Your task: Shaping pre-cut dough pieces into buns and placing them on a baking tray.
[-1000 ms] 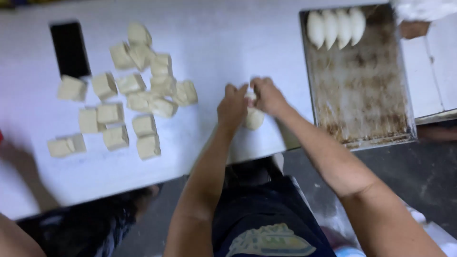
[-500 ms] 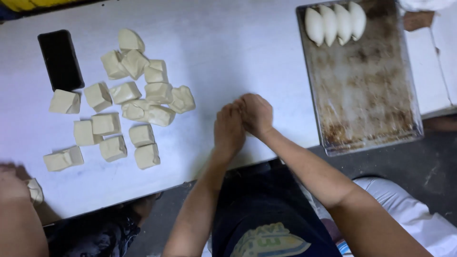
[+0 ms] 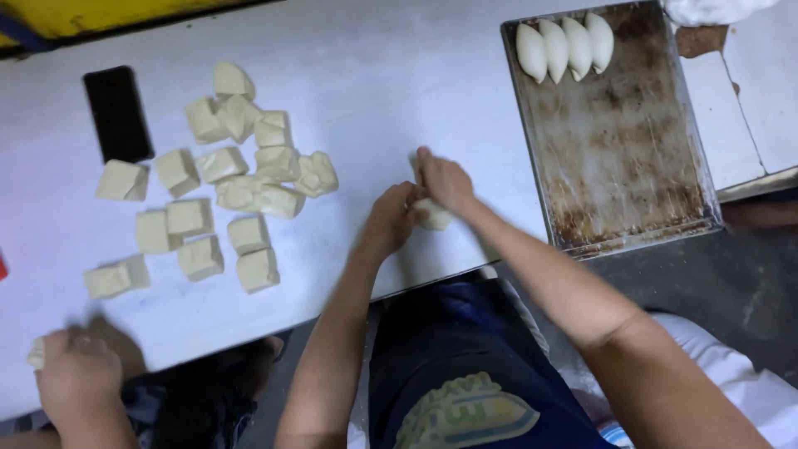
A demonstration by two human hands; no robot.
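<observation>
We are working a piece of dough (image 3: 434, 218) on the white table (image 3: 391, 75), and it is lying right under our right hand (image 3: 445, 180), peeking out pale just below the knuckles and toward the near edge of the table. Our left hand (image 3: 391, 218) is pressing in against it from the left side, so the dough is sitting squeezed between both hands, which are touching each other over it. The right hand is curling down over the top with fingers bent; the left is cupping in, fingers closed around the lump. Both forearms are reaching forward from the body and converging at the dough. To the left, well apart, cut dough blocks (image 3: 241, 179) are lying in a loose cluster beside a black phone (image 3: 117, 113). To the right, a worn metal tray (image 3: 623, 166) is holding four shaped dough pieces (image 3: 565, 46) in its far corner. At the lower left another person's hand (image 3: 76, 378) is gripping a bit of dough
</observation>
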